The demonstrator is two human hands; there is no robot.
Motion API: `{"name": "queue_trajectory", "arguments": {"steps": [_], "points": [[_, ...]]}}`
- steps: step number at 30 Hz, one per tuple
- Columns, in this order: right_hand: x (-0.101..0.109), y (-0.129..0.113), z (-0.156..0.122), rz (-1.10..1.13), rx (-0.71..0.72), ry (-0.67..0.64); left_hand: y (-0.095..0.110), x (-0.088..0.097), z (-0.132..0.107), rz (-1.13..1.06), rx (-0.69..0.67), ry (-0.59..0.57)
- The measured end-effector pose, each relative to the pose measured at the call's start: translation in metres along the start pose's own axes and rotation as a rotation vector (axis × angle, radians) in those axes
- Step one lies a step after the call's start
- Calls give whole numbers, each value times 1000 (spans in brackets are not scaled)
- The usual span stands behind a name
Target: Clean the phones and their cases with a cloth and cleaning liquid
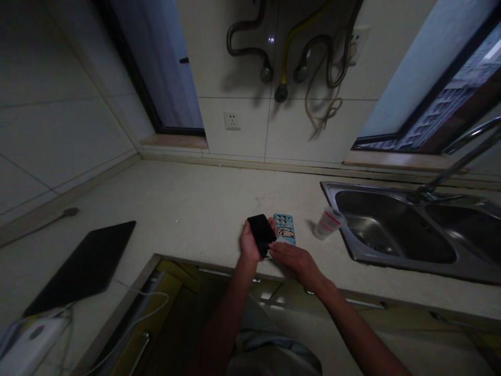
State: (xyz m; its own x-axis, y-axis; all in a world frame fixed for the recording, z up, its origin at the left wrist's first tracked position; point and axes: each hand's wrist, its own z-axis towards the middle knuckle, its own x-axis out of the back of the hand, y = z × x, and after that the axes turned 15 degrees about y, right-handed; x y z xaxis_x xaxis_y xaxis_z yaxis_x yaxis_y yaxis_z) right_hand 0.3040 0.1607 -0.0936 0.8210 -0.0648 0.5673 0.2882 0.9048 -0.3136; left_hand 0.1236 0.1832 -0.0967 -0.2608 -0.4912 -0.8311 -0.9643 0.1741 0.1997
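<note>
My left hand (249, 244) is wrapped round a black phone (261, 234), screen up, just above the counter's front edge. My right hand (291, 258) reaches in from the right, its fingertips touching the phone's lower end; its fingers lie fairly straight. A light-blue phone case (285, 227) printed with cartoon figures lies flat on the cream countertop (188, 203) right behind the phone, partly hidden by my hands.
A small plastic cup (327, 223) stands at the rim of the steel sink (352, 250), with a tap above it. A black board (84, 266) lies at the left, a white device with a cable beyond it. Hoses and a wall socket (232, 120) hang behind.
</note>
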Motion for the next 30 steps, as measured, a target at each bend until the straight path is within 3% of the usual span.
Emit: {"name": "queue_trajectory", "arguments": {"steps": [6, 12, 18, 24, 30], "points": [[9, -1, -1, -17, -106, -24, 1, -1, -3, 77, 57, -7], [-11, 7, 4, -43, -134, 84, 0, -5, -6, 125, 68, -8], [-23, 12, 30, -236, -262, 123, -4, -8, -7, 176, 100, 20], [-32, 6, 59, -359, -387, -15, -3, -5, -3, 170, 65, 137], [-48, -1, 71, -333, -368, -114, -4, -2, 3, 141, 9, 79]]}}
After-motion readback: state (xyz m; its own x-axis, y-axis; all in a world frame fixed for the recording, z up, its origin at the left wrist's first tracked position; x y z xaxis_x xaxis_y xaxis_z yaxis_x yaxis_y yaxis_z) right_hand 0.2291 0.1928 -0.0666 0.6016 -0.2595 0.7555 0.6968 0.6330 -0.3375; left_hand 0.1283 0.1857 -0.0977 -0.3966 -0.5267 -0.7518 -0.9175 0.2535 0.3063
